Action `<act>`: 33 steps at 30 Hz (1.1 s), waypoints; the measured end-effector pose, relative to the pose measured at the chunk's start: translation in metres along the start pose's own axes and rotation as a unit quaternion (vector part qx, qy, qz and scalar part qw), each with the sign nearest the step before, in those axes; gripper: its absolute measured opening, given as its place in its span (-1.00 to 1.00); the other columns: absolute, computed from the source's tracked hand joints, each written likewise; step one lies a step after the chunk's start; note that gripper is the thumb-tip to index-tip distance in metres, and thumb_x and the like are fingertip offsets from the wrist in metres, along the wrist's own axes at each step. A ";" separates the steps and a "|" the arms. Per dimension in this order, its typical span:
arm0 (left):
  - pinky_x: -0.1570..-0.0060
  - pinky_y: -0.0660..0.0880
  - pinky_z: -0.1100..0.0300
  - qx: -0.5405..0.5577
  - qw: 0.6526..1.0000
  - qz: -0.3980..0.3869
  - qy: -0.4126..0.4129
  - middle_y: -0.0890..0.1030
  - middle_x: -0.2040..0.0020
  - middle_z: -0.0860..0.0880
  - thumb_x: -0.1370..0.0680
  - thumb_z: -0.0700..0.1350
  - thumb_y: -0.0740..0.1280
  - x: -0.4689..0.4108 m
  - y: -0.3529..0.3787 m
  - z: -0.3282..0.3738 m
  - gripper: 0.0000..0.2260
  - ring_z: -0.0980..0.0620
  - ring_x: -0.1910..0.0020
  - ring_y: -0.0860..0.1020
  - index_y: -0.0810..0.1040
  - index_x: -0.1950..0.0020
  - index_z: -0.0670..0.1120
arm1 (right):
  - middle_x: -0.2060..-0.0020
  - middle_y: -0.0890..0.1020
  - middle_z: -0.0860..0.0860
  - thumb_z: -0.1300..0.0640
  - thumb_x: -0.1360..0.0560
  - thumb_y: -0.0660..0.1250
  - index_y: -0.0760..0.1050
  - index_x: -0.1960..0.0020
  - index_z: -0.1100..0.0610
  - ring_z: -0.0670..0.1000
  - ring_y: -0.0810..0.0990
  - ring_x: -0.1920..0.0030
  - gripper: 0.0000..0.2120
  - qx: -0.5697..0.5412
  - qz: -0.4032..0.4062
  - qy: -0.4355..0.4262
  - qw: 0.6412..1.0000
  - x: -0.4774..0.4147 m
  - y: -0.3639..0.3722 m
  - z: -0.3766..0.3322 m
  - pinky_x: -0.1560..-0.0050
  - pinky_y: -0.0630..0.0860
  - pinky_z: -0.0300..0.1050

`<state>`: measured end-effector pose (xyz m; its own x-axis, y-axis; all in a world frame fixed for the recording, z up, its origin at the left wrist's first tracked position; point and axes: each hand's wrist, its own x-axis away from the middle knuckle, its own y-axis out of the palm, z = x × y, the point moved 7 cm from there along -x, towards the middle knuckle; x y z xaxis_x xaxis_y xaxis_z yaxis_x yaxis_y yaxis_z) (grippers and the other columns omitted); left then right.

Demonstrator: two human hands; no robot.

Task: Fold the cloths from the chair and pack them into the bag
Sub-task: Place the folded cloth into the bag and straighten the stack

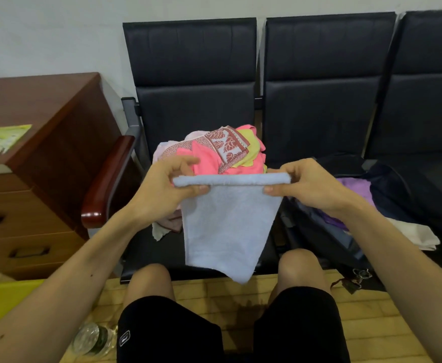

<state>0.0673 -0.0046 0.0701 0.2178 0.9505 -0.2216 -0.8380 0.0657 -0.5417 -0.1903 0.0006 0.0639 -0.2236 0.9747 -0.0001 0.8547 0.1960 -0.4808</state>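
A light blue towel hangs doubled over in front of me, its folded top edge held level. My left hand pinches the left end of that edge and my right hand pinches the right end. Behind the towel a heap of cloths, pink, yellow and a red leaf-patterned one, lies on the seat of the black chair. A dark open bag sits on the neighbouring seat to the right, with a purple cloth inside and a white cloth at its near edge.
A brown wooden drawer cabinet stands to the left with a green leaflet on top. The chair's red-brown armrest is beside my left arm. A plastic bottle lies on the floor by my knees. More black seats extend right.
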 end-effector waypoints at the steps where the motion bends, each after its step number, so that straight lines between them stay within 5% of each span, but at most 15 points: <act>1: 0.06 0.54 0.10 0.044 0.999 -0.004 0.005 0.60 0.11 0.02 -0.40 0.01 0.54 -0.001 0.000 0.002 -0.68 0.09 0.04 0.60 0.52 0.18 -0.20 | 0.24 0.71 -0.11 0.15 -0.42 0.48 0.62 0.10 0.09 -0.14 0.68 0.19 -0.92 -0.107 0.002 -0.009 0.994 0.005 0.004 0.000 0.20 0.55 -0.31; 2: 0.15 0.54 0.09 0.076 0.997 -0.001 0.012 0.57 0.18 -0.05 -0.45 0.00 0.51 -0.002 0.000 0.006 -0.65 -0.01 0.13 0.58 0.46 0.16 -0.24 | 0.15 0.74 -0.08 0.12 -0.39 0.49 0.61 0.00 0.11 -0.10 0.71 0.11 -0.79 -0.212 -0.002 -0.011 0.977 0.011 0.015 0.004 0.16 0.58 -0.28; 4: 0.27 0.52 0.26 0.114 0.993 0.027 0.019 0.52 0.26 0.02 -0.53 -0.07 0.43 -0.005 0.000 0.016 -0.72 0.10 0.24 0.55 0.40 0.18 -0.19 | 0.04 0.74 0.00 0.03 -0.27 0.62 0.60 -0.12 0.14 0.01 0.71 0.03 -0.52 -0.318 -0.035 0.043 0.946 0.022 0.057 0.031 0.11 0.63 -0.17; 8: 0.31 0.52 0.36 0.105 0.988 0.110 -0.021 0.55 0.16 0.00 -0.57 -0.13 0.39 -0.011 -0.006 0.010 -0.84 0.20 0.23 0.58 0.44 0.13 -0.09 | -0.16 0.65 0.21 0.05 -0.20 0.67 0.64 -0.15 0.25 0.25 0.61 -0.20 -0.42 -0.383 -0.100 0.139 0.908 0.041 0.120 0.062 -0.21 0.57 0.11; 12: 0.12 0.61 -0.03 0.121 0.978 0.078 -0.148 0.55 0.06 -0.16 -0.55 -0.10 0.42 -0.010 -0.007 -0.037 -0.75 -0.06 0.11 0.58 0.44 -0.07 -0.20 | -0.13 0.66 0.22 -0.06 -0.05 0.72 0.69 -0.08 0.21 0.15 0.68 -0.09 -0.33 -0.504 -0.096 0.140 0.847 0.053 0.124 0.051 -0.06 0.64 0.00; 14: 0.17 0.63 0.05 0.174 0.958 0.038 -0.226 0.59 0.01 -0.13 -0.54 -0.12 0.44 -0.001 0.005 -0.053 -0.75 -0.05 0.07 0.61 0.46 -0.12 -0.17 | -0.05 0.69 0.20 -0.06 0.01 0.73 0.72 0.00 0.15 0.13 0.70 -0.01 -0.37 -0.531 -0.094 0.144 0.830 0.060 0.126 0.040 0.06 0.65 -0.03; 17: 0.20 0.57 0.20 0.325 0.898 -0.001 -0.295 0.67 -0.02 -0.08 -0.48 -0.08 0.45 0.018 0.032 -0.062 -0.74 0.03 0.07 0.65 0.55 -0.13 -0.10 | -0.03 0.70 0.19 -0.14 -0.16 0.64 0.71 -0.01 0.15 0.13 0.70 0.00 -0.47 -0.547 -0.065 0.171 0.817 0.068 0.126 0.031 0.05 0.65 -0.02; 21: -0.09 0.59 0.01 0.575 0.755 -0.013 -0.315 0.69 -0.12 -0.14 -0.50 0.13 0.33 0.041 0.061 -0.060 -0.60 -0.06 -0.07 0.68 0.70 -0.12 -0.14 | -0.04 0.68 0.19 -0.15 -0.19 0.60 0.69 -0.06 0.20 0.14 0.69 -0.01 -0.43 -0.556 -0.029 0.180 0.811 0.068 0.123 0.022 -0.01 0.62 0.00; 25: -0.28 0.50 -0.08 0.680 0.670 -0.039 -0.294 0.58 -0.33 -0.16 -0.37 0.28 0.46 0.061 0.085 -0.062 -0.36 -0.15 -0.28 0.57 0.63 -0.28 -0.13 | -0.04 0.71 0.16 -0.11 -0.34 0.37 0.64 -0.11 0.17 0.11 0.71 0.00 -0.54 -0.529 0.031 0.179 0.829 0.066 0.111 0.016 0.07 0.65 -0.04; 28: -0.24 0.52 -0.04 0.727 0.626 -0.136 -0.249 0.62 -0.25 -0.18 -0.54 0.25 0.31 0.071 0.096 -0.048 -0.45 -0.14 -0.25 0.59 0.63 -0.26 -0.19 | -0.11 0.68 0.20 -0.10 -0.35 0.43 0.59 -0.23 0.19 0.17 0.67 -0.11 -0.46 -0.542 0.035 0.183 0.819 0.063 0.110 0.017 -0.06 0.60 0.05; 30: -0.18 0.55 -0.02 0.695 0.652 -0.164 -0.254 0.63 -0.23 -0.19 -0.48 0.06 0.48 0.076 0.096 -0.050 -0.53 -0.14 -0.22 0.61 0.61 -0.29 -0.19 | -0.17 0.64 0.24 -0.08 -0.28 0.58 0.58 -0.27 0.21 0.21 0.63 -0.18 -0.36 -0.554 0.014 0.179 0.813 0.063 0.114 0.016 -0.14 0.59 0.13; 33: -0.04 0.61 0.05 0.511 0.804 -0.081 -0.291 0.63 -0.24 -0.10 -0.39 -0.19 0.56 0.074 0.080 -0.086 -0.24 -0.07 -0.16 0.65 0.31 -0.53 -0.04 | -0.15 0.65 0.22 0.16 -0.38 0.53 0.55 -0.27 0.15 0.20 0.65 -0.14 -0.53 -0.447 0.013 0.196 0.873 0.064 0.113 0.036 -0.12 0.59 0.20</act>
<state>0.0589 0.0452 -0.0594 0.3444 0.8655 0.3637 -0.8603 0.1358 0.4913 -0.1246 0.0814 -0.0222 -0.1715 0.9076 0.3832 0.9205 0.0090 0.3907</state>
